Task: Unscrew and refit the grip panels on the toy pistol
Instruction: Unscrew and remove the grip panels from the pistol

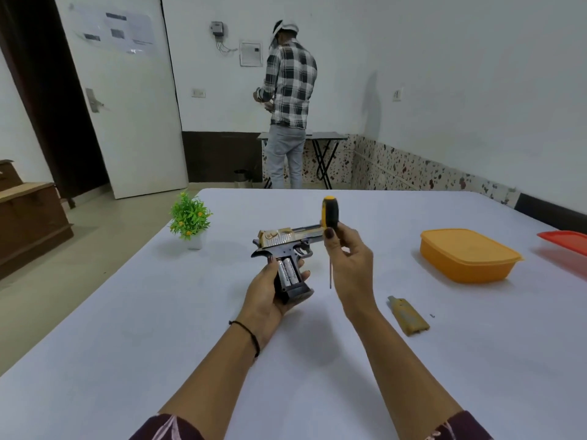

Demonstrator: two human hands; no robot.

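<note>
**Loose screw and bare batteries are the weak points**

The left hand (270,290) grips the pistol (286,240) by its handle, fingers curled round it, and holds it above the table (158,344) with the barrel pointing away to the right. The near side of the handle is open, and two batteries (287,271) show in it. The right hand (347,258) is closed round the screwdriver (329,214), handle up and shaft hanging down just beside the pistol, its tip touching nothing.

One panel (408,315) lies flat on the table to the right, well apart from the pistol. Near it sits a small dark speck, probably its screw (432,315).

What could go wrong:

- The screw is tiny and lies loose. A sleeve or forearm sweeping across to fetch the panel could flick it off the table.
- With the cover off, the only hold on the batteries may be their contacts. Tipping the pistol open side down could drop them.
- The far side of the handle is hidden, so I cannot tell whether a second panel is on it. Turning the pistol over to check brings the battery risk.
- When refitting, a tip seated off-centre could slip and jab the left palm, which wraps the handle close to the screw hole.
- A panel pressed on crooked could cross-thread the screw.
</note>
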